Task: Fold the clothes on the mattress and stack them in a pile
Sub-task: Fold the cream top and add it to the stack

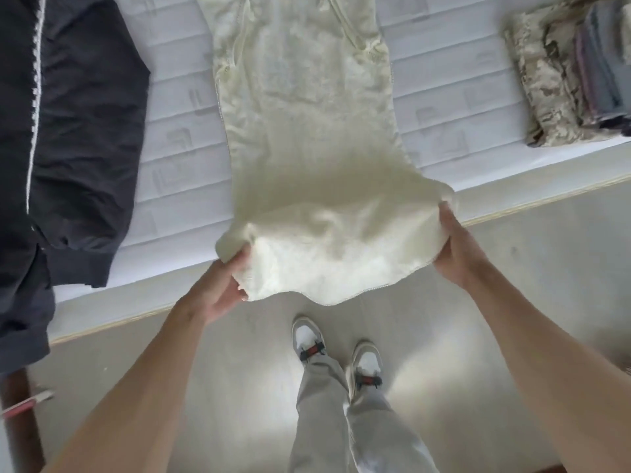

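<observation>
Head view, looking down over the mattress point(177, 172) edge.

Cream top point(304, 131) lies lengthwise on the mattress, far end cut off by the upper frame edge. Its near end is lifted off the mattress and hangs out over the floor point(444, 336).

Left hand point(218, 291): grip closed on the near left corner of the top, fingers tucked under the cloth and mostly hidden. Right hand point(450, 244): grip closed on the near right corner, fingertips hidden behind the fabric (only the back of the hand shows). The hem sags between the two hands.

Dark jacket point(78, 131) with a white zip line lies at the left of the mattress, unfolded, spilling over the near edge; its left part is cut off by the frame.

Pile point(566, 80) of folded clothes sits at the right, near the mattress edge: camouflage piece lowest and nearest, grey layers behind it. Blurred, so I cannot count the layers.

Below: two shoes point(338, 353) and pale trouser legs on the floor.
</observation>
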